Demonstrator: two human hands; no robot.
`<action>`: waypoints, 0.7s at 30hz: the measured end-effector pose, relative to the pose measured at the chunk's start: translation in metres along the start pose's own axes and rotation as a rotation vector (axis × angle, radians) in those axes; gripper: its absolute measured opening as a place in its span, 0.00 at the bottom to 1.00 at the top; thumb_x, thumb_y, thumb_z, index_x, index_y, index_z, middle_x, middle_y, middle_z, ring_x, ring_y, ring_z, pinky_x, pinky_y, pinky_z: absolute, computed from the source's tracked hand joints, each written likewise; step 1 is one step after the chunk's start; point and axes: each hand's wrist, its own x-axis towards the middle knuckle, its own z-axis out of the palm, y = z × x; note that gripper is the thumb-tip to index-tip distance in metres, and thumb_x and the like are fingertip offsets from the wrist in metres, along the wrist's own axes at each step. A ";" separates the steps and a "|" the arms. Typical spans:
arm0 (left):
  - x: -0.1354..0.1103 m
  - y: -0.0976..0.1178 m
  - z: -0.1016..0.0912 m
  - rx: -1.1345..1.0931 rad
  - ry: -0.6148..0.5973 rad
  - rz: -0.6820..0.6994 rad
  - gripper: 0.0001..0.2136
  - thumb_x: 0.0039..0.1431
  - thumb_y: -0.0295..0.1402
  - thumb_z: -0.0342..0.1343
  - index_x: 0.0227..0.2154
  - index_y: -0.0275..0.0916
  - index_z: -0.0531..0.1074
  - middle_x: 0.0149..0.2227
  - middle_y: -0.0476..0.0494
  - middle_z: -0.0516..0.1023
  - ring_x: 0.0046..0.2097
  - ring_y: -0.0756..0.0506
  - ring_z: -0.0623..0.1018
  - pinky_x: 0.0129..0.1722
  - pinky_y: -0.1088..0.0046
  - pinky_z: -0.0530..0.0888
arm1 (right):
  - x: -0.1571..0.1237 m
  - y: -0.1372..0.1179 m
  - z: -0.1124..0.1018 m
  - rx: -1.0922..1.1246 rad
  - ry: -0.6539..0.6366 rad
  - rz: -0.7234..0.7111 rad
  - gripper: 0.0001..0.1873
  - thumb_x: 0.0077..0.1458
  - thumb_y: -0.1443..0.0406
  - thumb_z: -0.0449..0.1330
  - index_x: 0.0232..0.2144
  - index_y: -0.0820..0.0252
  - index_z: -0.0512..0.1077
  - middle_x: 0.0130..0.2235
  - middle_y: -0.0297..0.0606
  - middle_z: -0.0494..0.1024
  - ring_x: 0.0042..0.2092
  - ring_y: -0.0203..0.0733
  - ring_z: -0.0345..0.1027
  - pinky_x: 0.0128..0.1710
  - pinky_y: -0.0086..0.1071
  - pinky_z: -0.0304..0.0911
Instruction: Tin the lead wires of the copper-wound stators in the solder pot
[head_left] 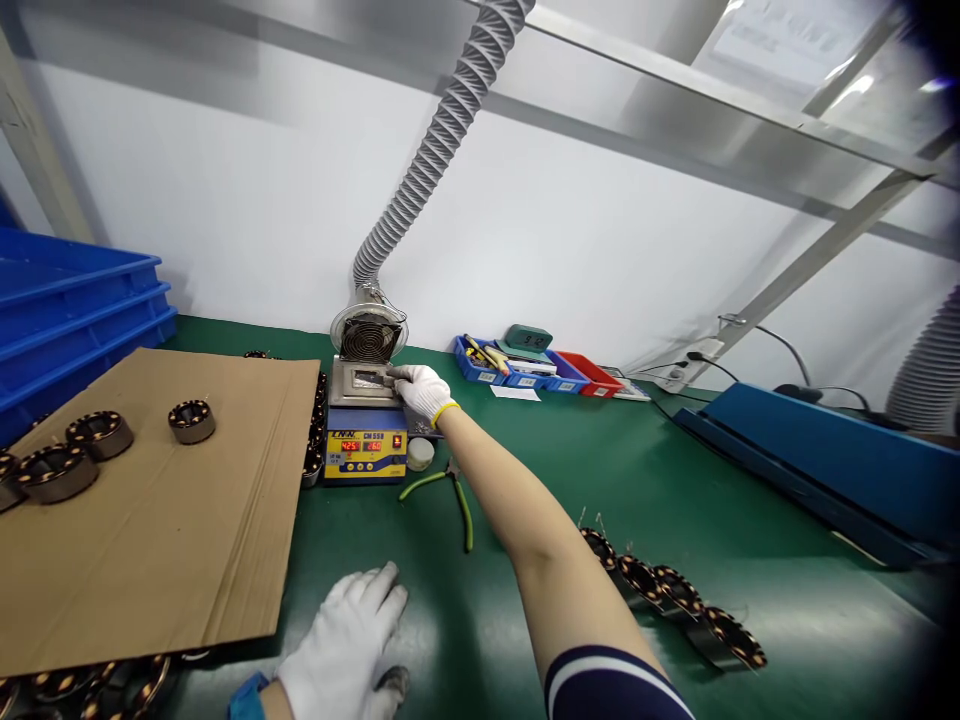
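Observation:
My right hand (pixel 424 391), in a white knitted glove with a yellow cuff, reaches to the top of a solder pot (pixel 365 440). Its fingers are closed by the pot's metal rim; something thin seems to be between them, too small to name. The pot's blue and yellow front carries red digits, and its molten bath shows at the top. My left hand (pixel 341 640), also white-gloved with a dark-stained thumb, lies over the green table with its fingers stretched out and nothing in them. Green-handled pliers (pixel 459 490) lie spread between my hands, near a small round tin (pixel 420 454).
Several wound motor stators (pixel 191 421) stand on a cardboard sheet (pixel 187 540) at left; more stators (pixel 679 595) form a row at right. Behind the pot is a fan (pixel 367 338) under a flexible duct (pixel 442 130). Small bins (pixel 592 375), blue trays (pixel 82 290) and a blue case (pixel 832 460) surround.

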 end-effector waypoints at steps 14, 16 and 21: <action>0.002 -0.004 0.004 0.012 -0.010 -0.010 0.36 0.47 0.36 0.49 0.63 0.37 0.56 0.66 0.42 0.46 0.65 0.39 0.52 0.64 0.59 0.49 | 0.009 -0.016 0.011 0.088 0.108 0.114 0.21 0.54 0.67 0.53 0.50 0.56 0.73 0.48 0.28 0.73 0.52 0.36 0.65 0.55 0.24 0.57; 0.002 -0.004 0.004 0.007 0.000 -0.005 0.36 0.47 0.36 0.49 0.63 0.37 0.57 0.66 0.42 0.46 0.65 0.39 0.53 0.64 0.59 0.50 | 0.005 -0.016 0.011 0.102 0.098 0.091 0.21 0.55 0.67 0.52 0.50 0.57 0.73 0.48 0.28 0.73 0.52 0.35 0.65 0.55 0.23 0.56; 0.001 -0.004 0.005 -0.014 0.035 0.009 0.35 0.47 0.35 0.50 0.62 0.36 0.58 0.65 0.40 0.48 0.64 0.38 0.54 0.64 0.58 0.51 | -0.003 -0.004 0.011 0.113 0.075 0.000 0.21 0.55 0.68 0.52 0.50 0.60 0.72 0.49 0.30 0.73 0.52 0.34 0.65 0.55 0.22 0.56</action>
